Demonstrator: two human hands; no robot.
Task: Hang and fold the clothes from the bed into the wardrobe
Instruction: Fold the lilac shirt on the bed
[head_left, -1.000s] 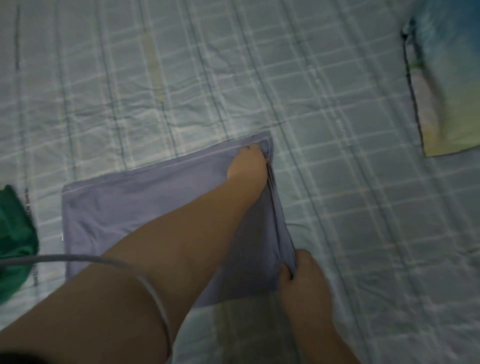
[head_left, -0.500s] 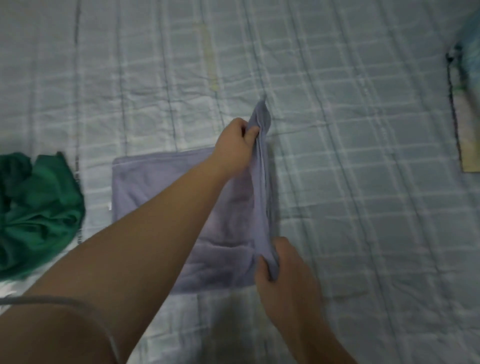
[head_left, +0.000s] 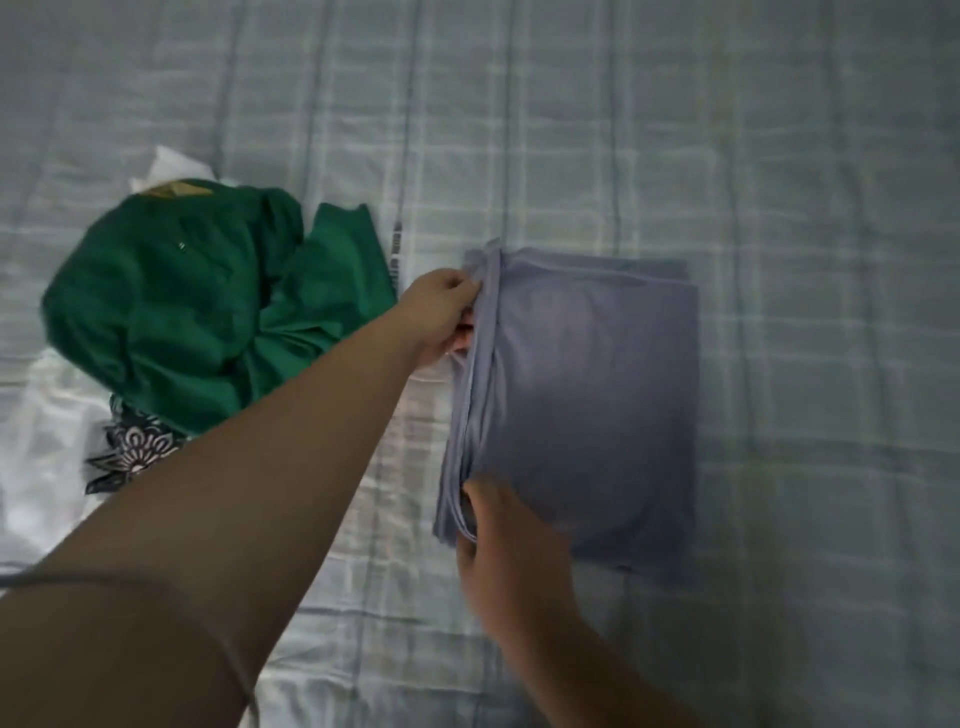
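Two hands are finishing a fold on the purple garment (head_left: 582, 395) on the bed (head_left: 779, 208).
Left hand (head_left: 441, 317) is pinching the edge's far end and right hand (head_left: 498, 530) is pinching its near end, the garment spreading flat to their right; a green garment (head_left: 208, 312) is lying left of the left hand. Keeping both ends level and taut while lowering is likely giving a square fold.

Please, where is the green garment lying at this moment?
In the head view the green garment lies crumpled on the bed at the left, partly over white cloth, just left of the left hand pinching the folded purple cloth.
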